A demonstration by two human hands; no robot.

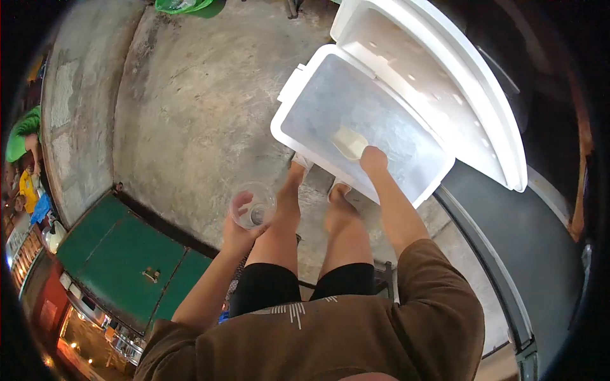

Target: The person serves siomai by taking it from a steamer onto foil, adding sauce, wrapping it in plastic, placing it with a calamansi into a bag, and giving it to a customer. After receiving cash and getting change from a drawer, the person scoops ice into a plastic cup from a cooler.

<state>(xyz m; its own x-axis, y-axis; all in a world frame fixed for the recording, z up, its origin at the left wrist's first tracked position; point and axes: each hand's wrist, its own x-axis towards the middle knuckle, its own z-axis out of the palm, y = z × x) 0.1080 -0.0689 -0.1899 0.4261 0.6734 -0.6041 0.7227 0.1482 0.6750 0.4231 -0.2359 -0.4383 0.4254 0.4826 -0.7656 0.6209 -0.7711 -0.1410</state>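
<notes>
A clear plastic cup (pixel 262 198) is held in my left hand (pixel 240 230), its open mouth facing up toward me. My right hand (pixel 375 159) grips the handle of a pale, cream-coloured scoop (pixel 347 142). The scoop is over the inside of a big white cooler box (pixel 289 129), whose contents look greyish-white, possibly ice. Hinged up on the right side is the cooler's white lid (pixel 470 108). My cup stays apart from the cooler, to its left and nearer to my body.
Bare concrete floor (pixel 203 82) spreads to the left of the cooler. A green metal cabinet (pixel 121 260) stands at lower left. Along the right runs a dark grey surface (pixel 515 222). At the top lies a green plastic item (pixel 184 5). A person in green (pixel 24 134) is at far left.
</notes>
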